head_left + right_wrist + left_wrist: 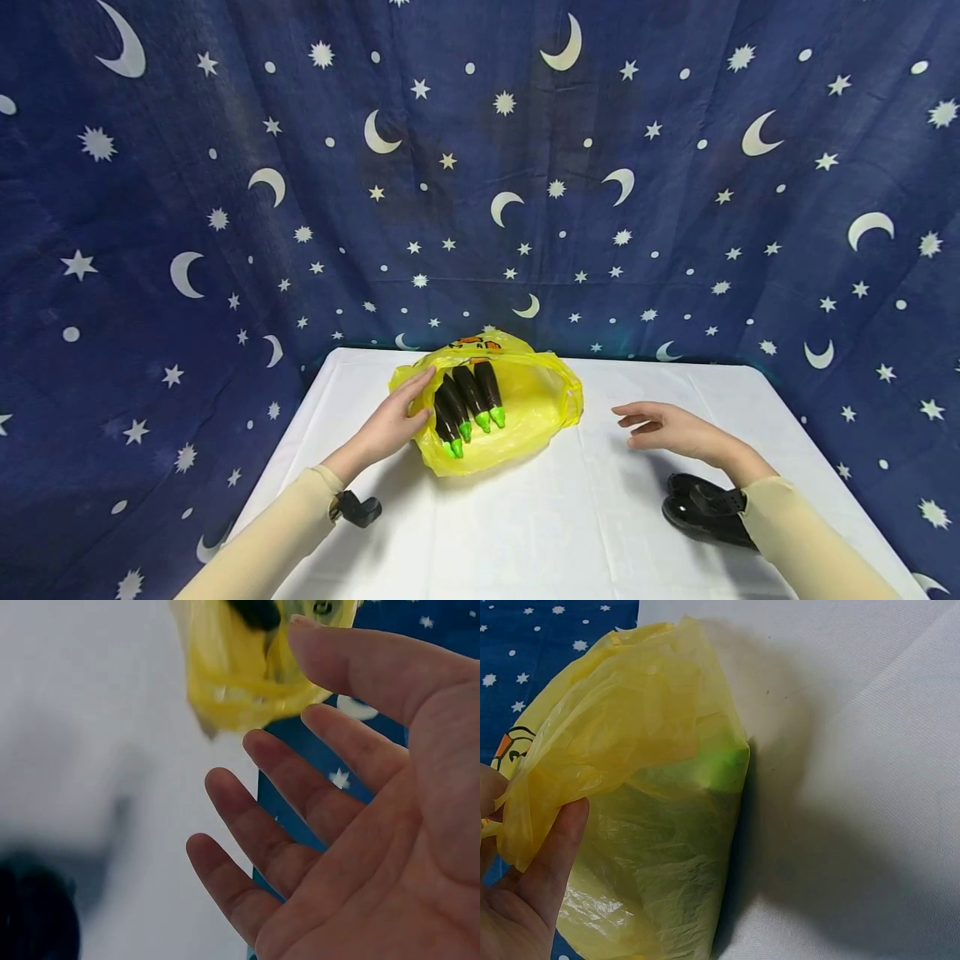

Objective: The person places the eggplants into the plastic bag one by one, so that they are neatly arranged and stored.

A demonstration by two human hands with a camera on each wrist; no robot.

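Note:
A yellow plastic bag lies at the back of the white table with its mouth gaping toward me. Inside it several toy-like eggplants, dark with bright green ends, lie side by side. My left hand pinches the bag's left rim between thumb and fingers; the left wrist view shows the thin film bunched there. To the right of the bag, my right hand hovers over the table, fingers loosely spread and holding nothing. In the right wrist view its palm is bare.
Two glossy black elongated things lie together on the table under my right wrist, partly hidden by it. A dark blue curtain with moons and stars hangs behind and beside the white table.

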